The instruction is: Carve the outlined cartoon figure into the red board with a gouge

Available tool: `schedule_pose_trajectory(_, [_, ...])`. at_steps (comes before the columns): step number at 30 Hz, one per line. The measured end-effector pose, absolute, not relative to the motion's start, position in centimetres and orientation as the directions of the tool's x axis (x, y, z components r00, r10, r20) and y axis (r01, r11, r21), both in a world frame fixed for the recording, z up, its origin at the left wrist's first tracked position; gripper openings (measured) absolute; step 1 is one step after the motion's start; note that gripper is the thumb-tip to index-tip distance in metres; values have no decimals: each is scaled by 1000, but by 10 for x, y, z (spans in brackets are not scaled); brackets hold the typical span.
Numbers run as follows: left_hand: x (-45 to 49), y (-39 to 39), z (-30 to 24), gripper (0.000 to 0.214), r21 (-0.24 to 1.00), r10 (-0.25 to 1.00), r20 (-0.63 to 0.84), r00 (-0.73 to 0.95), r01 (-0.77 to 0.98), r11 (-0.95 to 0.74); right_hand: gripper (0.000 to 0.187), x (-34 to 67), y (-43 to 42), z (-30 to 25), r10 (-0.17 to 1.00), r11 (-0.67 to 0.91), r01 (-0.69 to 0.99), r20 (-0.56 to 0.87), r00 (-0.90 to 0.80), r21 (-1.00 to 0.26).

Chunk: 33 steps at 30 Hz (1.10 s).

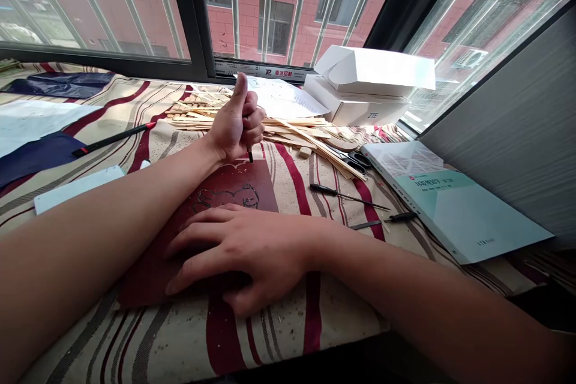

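A dark red board (265,183) with a carved outline lies on the striped cloth (288,336). My left hand (236,123) is closed in a fist, thumb up, around a thin dark carving tool (250,158). The tool's tip touches the board's far edge. My right hand (243,252) lies flat with spread fingers on the near part of the board, pressing it down and partly covering it.
A pile of thin wooden sticks (292,129) lies behind the board, with scissors (357,162) and an eraser (305,152) beside it. Two more thin tools (346,195) lie to the right, next to a teal book (454,210). White boxes (369,87) stand by the window. A black pencil (112,139) lies left.
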<state>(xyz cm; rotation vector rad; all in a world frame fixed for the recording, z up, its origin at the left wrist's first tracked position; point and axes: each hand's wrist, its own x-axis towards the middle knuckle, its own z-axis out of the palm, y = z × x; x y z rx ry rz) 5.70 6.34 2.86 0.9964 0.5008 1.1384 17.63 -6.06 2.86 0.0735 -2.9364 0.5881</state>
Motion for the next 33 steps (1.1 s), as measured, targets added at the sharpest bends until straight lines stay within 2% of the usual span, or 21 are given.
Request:
schedule_pose_trajectory(4, [60,58,30,68,848,916,142,375,-523,83,52,176,-61,31,-21,924,-72,139,-990,-375])
schedule_pose_trajectory(8, [61,55,31,69,846,919,205,336,-533,6,53,179,-58,36,-46,915,-82,98,-994,-395])
schedule_pose_trajectory(14, [53,57,31,68,854,941,218,261,-517,-54,60,200,-51,60,-32,859,-3,-48,-998,-511])
schedule_pose_trajectory(16, [51,57,31,69,840,951,214,225,-538,-62,52,207,-48,67,-17,829,35,-89,-996,-558])
schedule_pose_trajectory(17, [50,57,31,70,833,952,219,214,-548,-68,42,209,-47,67,30,822,76,-91,-995,-564])
schedule_pose_trajectory(18, [49,56,31,70,827,952,224,208,-557,-73,33,209,-46,66,130,822,155,-83,-988,-548])
schedule_pose_trajectory(19, [48,56,31,70,823,952,227,205,-563,-74,28,208,-44,61,291,816,282,-63,-955,-504])
schedule_pose_trajectory(21, [47,56,32,70,822,955,220,201,-565,-70,36,201,-42,47,674,694,620,25,-739,-367])
schedule_pose_trajectory(22, [45,56,32,70,823,956,215,198,-563,-69,45,196,-41,39,804,582,752,80,-590,-308])
schedule_pose_trajectory(23, [44,57,32,70,826,957,214,196,-560,-70,57,192,-39,30,853,517,807,92,-514,-285])
schedule_pose_trajectory(24, [42,58,32,70,830,956,215,201,-553,-70,67,188,-38,22,863,496,823,58,-501,-276])
schedule_pose_trajectory(26, [39,60,33,70,844,946,225,234,-532,-69,74,183,-36,12,865,494,828,52,-499,-266])
schedule_pose_trajectory(30, [34,60,35,70,875,924,234,301,-479,-66,65,187,-30,9,792,603,750,88,-605,-274])
schedule_pose_trajectory(33, [27,54,38,72,885,929,215,303,-462,-54,62,197,-20,9,677,721,632,97,-730,-284])
